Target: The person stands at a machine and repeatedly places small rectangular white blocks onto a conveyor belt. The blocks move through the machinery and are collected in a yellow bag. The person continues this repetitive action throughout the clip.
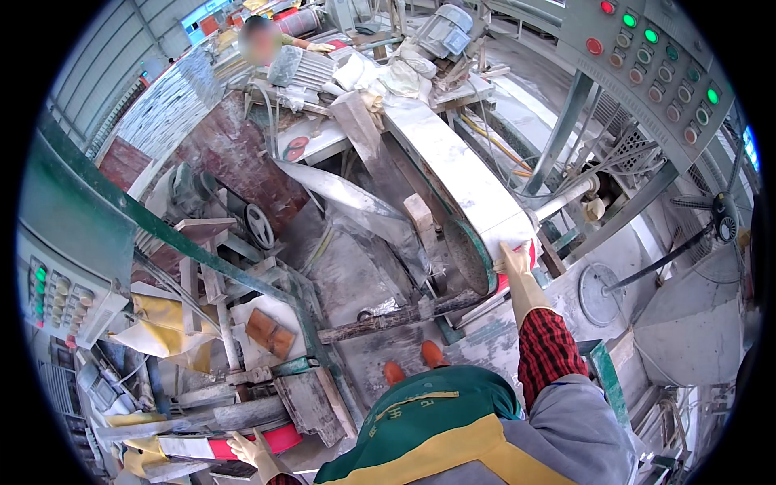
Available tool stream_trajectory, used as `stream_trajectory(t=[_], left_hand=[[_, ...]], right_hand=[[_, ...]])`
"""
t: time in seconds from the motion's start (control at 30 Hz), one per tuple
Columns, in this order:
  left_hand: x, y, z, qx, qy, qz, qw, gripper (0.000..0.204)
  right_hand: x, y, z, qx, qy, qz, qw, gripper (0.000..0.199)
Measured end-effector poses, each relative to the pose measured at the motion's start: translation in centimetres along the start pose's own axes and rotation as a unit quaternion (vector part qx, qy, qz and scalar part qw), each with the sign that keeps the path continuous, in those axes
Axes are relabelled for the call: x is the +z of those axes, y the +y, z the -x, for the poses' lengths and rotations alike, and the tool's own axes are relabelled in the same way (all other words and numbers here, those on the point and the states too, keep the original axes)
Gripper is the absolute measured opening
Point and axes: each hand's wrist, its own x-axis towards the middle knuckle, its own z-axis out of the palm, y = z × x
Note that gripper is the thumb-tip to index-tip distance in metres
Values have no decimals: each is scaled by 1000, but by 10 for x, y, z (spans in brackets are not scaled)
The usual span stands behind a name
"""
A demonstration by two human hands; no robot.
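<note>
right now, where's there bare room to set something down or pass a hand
The clearest patch is the long white surface between the right hand and the pale cloth heap. Bare floor shows between the orange shoes and the wooden beam. It's crowded around the motor and beside the left hand.

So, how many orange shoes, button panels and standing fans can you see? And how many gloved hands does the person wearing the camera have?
Orange shoes: 2
Button panels: 2
Standing fan: 1
Wearer's gloved hands: 2
Total: 7
</note>
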Motion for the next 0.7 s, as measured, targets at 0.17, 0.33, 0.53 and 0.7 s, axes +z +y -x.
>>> stream_trajectory(t=[0.17,0.33,0.53,0.7], left_hand=[[0,4,7,6,11,10,1000,73],[6,-2,10,0,19,3,1000,74],[-2,11,18,15,18,-8,1000,74],[-3,17,29,0,27,-28,999,75]], right_hand=[[-12,15,5,-57,26,-32,997,83],[-10,-36,58,-324,135,348,869,71],[14,-59,57,-328,23,562,759,77],[23,-75,54,-288,-38,644,707,78]])
